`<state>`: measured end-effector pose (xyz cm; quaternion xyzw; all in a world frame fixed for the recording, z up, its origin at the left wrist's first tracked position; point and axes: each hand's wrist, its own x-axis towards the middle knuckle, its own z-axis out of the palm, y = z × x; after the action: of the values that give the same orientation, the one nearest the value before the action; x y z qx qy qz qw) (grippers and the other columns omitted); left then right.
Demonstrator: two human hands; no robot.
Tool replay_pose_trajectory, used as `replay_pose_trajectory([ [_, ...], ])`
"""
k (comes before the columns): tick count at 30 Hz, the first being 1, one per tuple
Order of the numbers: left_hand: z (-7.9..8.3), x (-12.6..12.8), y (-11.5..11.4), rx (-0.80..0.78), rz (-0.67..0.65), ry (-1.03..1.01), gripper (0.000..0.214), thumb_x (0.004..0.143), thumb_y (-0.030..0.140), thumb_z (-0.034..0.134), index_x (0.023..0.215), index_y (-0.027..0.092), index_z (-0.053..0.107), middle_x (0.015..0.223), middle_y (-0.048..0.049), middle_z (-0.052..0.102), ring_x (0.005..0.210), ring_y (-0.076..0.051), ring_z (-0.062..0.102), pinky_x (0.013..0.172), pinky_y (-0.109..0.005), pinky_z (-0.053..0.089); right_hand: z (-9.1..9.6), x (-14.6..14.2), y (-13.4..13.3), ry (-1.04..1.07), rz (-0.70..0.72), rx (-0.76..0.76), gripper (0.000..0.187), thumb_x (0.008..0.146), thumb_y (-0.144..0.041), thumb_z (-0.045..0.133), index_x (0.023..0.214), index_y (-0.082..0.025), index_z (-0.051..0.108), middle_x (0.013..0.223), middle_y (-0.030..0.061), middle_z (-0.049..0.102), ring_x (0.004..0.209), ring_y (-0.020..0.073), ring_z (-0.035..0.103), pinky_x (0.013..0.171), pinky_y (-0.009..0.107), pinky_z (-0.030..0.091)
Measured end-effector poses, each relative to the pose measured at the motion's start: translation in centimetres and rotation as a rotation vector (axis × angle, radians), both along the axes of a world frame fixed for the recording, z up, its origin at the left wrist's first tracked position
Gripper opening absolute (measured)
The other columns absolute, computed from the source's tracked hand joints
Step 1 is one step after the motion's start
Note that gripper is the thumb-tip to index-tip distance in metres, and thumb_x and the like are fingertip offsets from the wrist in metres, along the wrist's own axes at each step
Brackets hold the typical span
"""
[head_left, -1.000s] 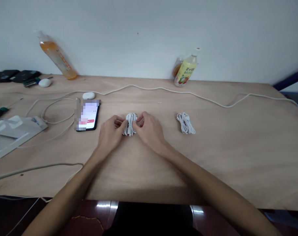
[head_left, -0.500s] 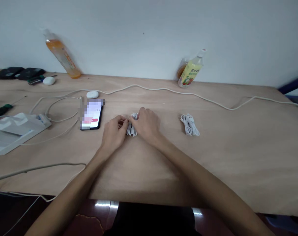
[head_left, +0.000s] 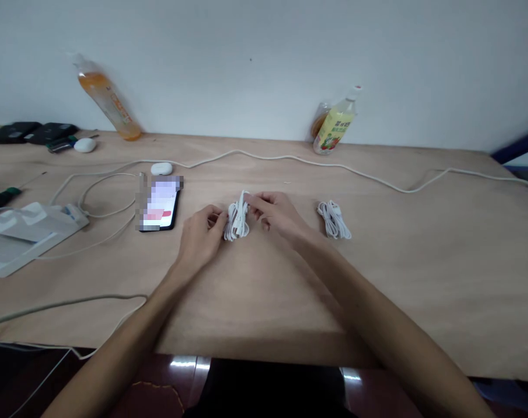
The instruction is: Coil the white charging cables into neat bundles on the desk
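A coiled white cable (head_left: 236,223) lies on the table between my two hands. My left hand (head_left: 203,232) is closed at its left side, with thumb and curled fingers pinching the edge of the coil. From the right, my right hand (head_left: 277,212) reaches the top of the same bundle. Its thumb and forefinger are pressed together on a raised white strand or cable end there, and the other fingers are curled below. A second coiled white cable (head_left: 334,220) rests farther right, untouched.
Left of my hands lie a lit phone (head_left: 161,203), a white earbud case (head_left: 161,169) and a white box-like tray (head_left: 32,232). Two bottles, one with orange drink (head_left: 109,104) and one yellow-labelled (head_left: 334,128), lean at the wall. A long white cord (head_left: 264,155) crosses behind.
My right hand has shifted to the right and turned, uncovering the cable coil and a strand standing up at its top. My left hand stays at the coil's left side.
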<state>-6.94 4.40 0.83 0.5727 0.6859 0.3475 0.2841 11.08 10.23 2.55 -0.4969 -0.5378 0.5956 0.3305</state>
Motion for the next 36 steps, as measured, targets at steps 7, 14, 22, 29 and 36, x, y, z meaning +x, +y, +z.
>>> replay_pose_trajectory([
  [7, 0.0, 0.4, 0.0, -0.026, 0.008, -0.041, 0.028, 0.093, 0.045, 0.061, 0.088, 0.020, 0.072, 0.081, -0.0073, 0.077, 0.065, -0.022, 0.067, 0.058, -0.032, 0.049, -1.0, 4.7, -1.1, 0.260, -0.063, -0.206, 0.037, 0.088, -0.046, 0.090, 0.077, -0.018, 0.068, 0.077, 0.0032, 0.071, 0.061, 0.0126, 0.067, 0.041, 0.019, 0.040],
  [14, 0.3, 1.0, -0.2, -0.041, 0.019, -0.078, 0.027, 0.090, 0.046, 0.062, 0.094, 0.021, 0.069, 0.085, -0.0079, 0.077, 0.067, -0.023, 0.068, 0.056, -0.034, 0.052, -2.5, 6.4, -3.1, 0.311, 0.002, -0.215, 0.050, 0.075, -0.060, 0.096, 0.081, -0.019, 0.069, 0.075, 0.0013, 0.071, 0.059, 0.0123, 0.067, 0.041, 0.020, 0.038],
  [22, 2.3, 3.5, 1.2, -0.161, 0.037, 0.415, 0.045, 0.091, 0.054, 0.073, 0.116, 0.019, 0.063, 0.108, -0.0158, 0.080, 0.108, -0.039, 0.076, 0.089, -0.047, 0.055, -4.0, 6.1, -4.1, 0.378, 0.063, -0.171, 0.051, 0.079, -0.066, 0.091, 0.083, -0.020, 0.069, 0.071, 0.0006, 0.071, 0.057, 0.0131, 0.067, 0.041, 0.021, 0.042],
  [29, 2.4, 3.4, 1.9, -0.180, -0.027, 0.480, 0.037, 0.094, 0.046, 0.067, 0.120, 0.021, 0.059, 0.103, -0.0131, 0.077, 0.105, -0.038, 0.075, 0.087, -0.046, 0.055, -4.2, 6.3, -4.0, 0.442, 0.107, -0.162, 0.050, 0.080, -0.065, 0.090, 0.082, -0.020, 0.068, 0.069, -0.0009, 0.070, 0.055, 0.0117, 0.064, 0.040, 0.020, 0.043],
  [36, 2.4, 4.9, 0.6, 0.194, -0.049, 0.333, 0.036, 0.098, 0.045, 0.059, 0.120, 0.018, 0.066, 0.118, -0.0169, 0.072, 0.100, -0.033, 0.071, 0.092, -0.048, 0.056, -3.8, 6.5, -4.2, 0.451, 0.104, -0.171, 0.049, 0.082, -0.064, 0.089, 0.081, -0.021, 0.066, 0.071, -0.0007, 0.070, 0.056, 0.0116, 0.065, 0.041, 0.019, 0.045],
])
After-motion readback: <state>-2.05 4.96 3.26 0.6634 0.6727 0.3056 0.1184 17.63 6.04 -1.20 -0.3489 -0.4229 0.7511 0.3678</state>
